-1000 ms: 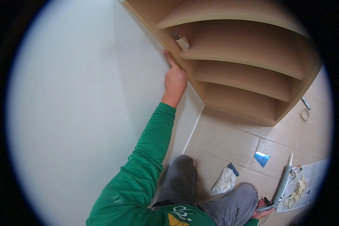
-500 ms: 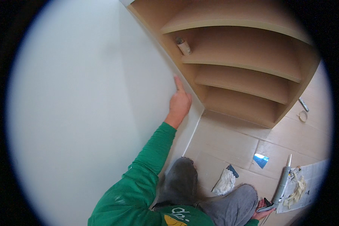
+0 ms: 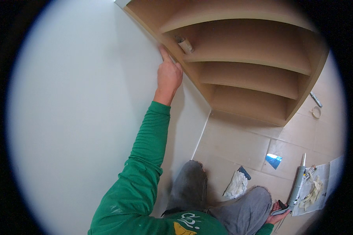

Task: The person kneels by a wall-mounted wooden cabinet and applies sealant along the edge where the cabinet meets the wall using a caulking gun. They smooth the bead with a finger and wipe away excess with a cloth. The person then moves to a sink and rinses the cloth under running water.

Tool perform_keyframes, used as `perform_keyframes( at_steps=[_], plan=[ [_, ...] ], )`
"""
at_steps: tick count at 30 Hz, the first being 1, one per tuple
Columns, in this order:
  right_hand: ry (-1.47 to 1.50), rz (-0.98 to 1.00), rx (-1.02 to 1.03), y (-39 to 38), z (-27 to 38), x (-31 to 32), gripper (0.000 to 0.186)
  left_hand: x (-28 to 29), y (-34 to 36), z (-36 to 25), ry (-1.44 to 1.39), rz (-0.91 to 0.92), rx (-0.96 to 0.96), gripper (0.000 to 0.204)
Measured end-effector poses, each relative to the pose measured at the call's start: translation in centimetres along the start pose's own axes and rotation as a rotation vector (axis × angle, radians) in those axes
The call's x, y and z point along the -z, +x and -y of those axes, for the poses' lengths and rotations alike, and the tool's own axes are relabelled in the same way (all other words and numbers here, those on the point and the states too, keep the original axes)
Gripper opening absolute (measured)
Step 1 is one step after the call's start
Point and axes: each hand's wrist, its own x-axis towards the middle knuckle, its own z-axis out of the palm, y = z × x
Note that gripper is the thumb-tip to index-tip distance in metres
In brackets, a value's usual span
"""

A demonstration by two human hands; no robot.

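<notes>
Shelf unit edge, left hand fingertip touching

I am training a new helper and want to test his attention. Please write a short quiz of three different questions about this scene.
1. True or false: the left hand touches the seam between the white wall and the wooden shelf unit.
2. What lies on the floor tiles nearest the person's knees? A) white rag B) hammer C) bucket
3. Fill in: the right hand, low beside the knee, holds a small dark ____.

Key: 1 true. 2 A, the white rag. 3 object; its kind cannot be told.
</notes>
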Motion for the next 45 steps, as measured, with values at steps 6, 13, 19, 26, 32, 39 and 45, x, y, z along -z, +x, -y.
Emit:
perform_keyframes(
  at_steps=[6, 13, 19, 26, 32, 39, 45],
  plan=[
    [0.039, 0.061, 0.003, 0.5, 0.1, 1.2, 0.056, -4.0, -2.9, 0.0, -0.107, 0.1, 0.104, 0.102],
    [0.2, 0.202, -0.004, 1.8, -0.6, 2.1, 0.06, -10.2, -6.6, 1.6, -0.227, 0.109, 0.144, 0.095],
    [0.425, 0.482, -0.066, 3.7, -2.0, 3.0, 0.055, -15.9, -19.9, 7.1, 0.023, 0.604, -0.004, 0.09],
    [0.507, 0.459, 0.019, 6.1, -1.2, 3.6, 0.035, -13.7, -33.3, -4.4, -0.229, 0.942, -0.087, 0.091],
    [0.665, 0.48, -0.129, 2.3, 0.4, 2.9, 0.022, -16.6, -39.4, -12.7, -0.827, 0.887, -0.169, 0.08],
    [0.218, 0.589, -0.048, -11.8, 4.6, -0.1, 0.03, -15.8, -39.9, -21.7, -1.474, 1.012, 0.549, 0.064],
    [0.243, 0.831, -0.132, -16.1, 3.4, -5.2, 0.029, -12.9, -38.2, -23.1, -1.927, 0.762, 1.083, 0.054]
  ],
)
